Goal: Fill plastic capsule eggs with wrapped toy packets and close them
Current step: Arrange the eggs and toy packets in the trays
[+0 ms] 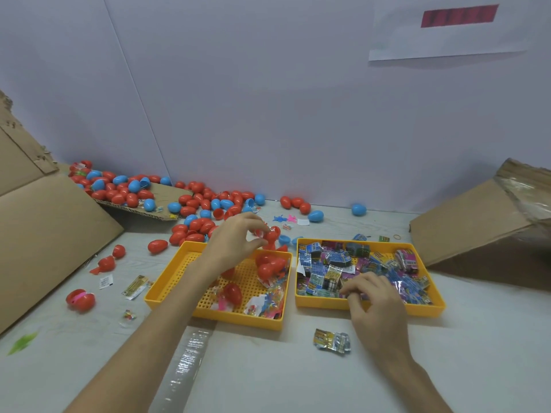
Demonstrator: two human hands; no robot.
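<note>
R hand [372,302] curled on toy packets [325,263], grip unclear, L hand [235,242] pinching red egg [270,234]

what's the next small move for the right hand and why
Probably pinch one packet and carry it to the left hand: the right hand curls its fingers among the packets in the right tray, while the left hand holds an open red egg.
</note>
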